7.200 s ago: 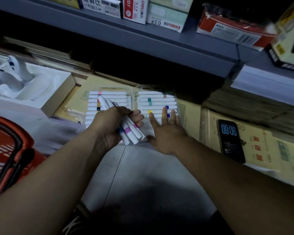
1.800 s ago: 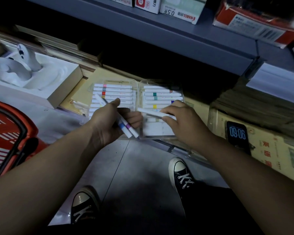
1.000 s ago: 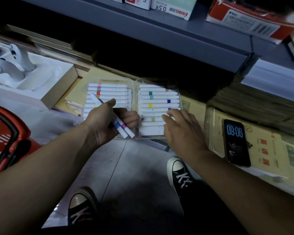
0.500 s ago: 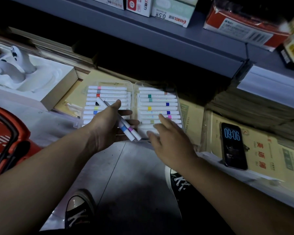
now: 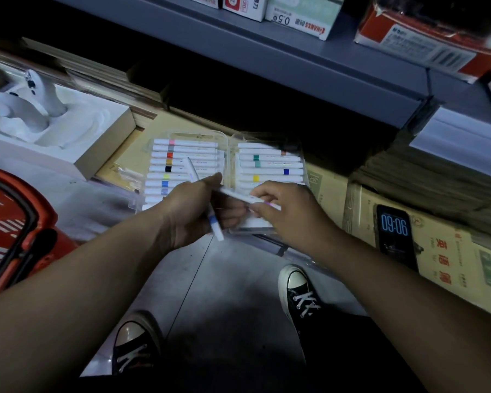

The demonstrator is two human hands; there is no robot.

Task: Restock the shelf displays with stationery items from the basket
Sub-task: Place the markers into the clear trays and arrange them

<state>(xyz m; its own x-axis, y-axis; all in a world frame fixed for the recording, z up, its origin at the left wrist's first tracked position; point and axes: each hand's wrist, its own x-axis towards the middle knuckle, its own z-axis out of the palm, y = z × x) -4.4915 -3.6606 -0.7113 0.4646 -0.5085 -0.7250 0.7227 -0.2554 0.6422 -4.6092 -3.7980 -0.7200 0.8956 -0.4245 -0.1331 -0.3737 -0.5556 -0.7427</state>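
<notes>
L hand [image 5: 190, 217] was curled round a blue marker [image 5: 216, 226], which ran 11 to 5 o'clock through the fist w/ its lower end poking out under the fingers. R hand [image 5: 287, 217] pinched a purple marker [image 5: 236, 194] btwn thumb & fingertips. That marker lay nearly level, its far end at the L thumb, so both hands met just over the near edge of the case [image 5: 199, 134]. The case, clear plastic, lay open flat w/ two halves side by side on yellowish packs [image 5: 448, 259] under the grey shelf [image 5: 295, 58]. Its L half held a row of white markers w/ pink, grey, red, ochre, black, yellow & blue bands. The R half showed fewer, w/ green, blue & yellow bands, and the R hand hid its near rows. The red basket [image 5: 17, 222] sat at 9 o'clock, cut by the frame edge; contents couldn't be told. At 10 o'clock of the case stood a white box [image 5: 105, 137] w/ a moulded insert & a white item in it. A phone [image 5: 394, 236] lay face up at 3 o'clock on the packs, screen lit w/ digits. Cartons [image 5: 298, 12] stood on the shelf at 12. Paper stacks [image 5: 425, 185] sat at 2 o'clock. Two black shoes [image 5: 298, 293] stood at 6 on the grey floor [image 5: 224, 279].
</notes>
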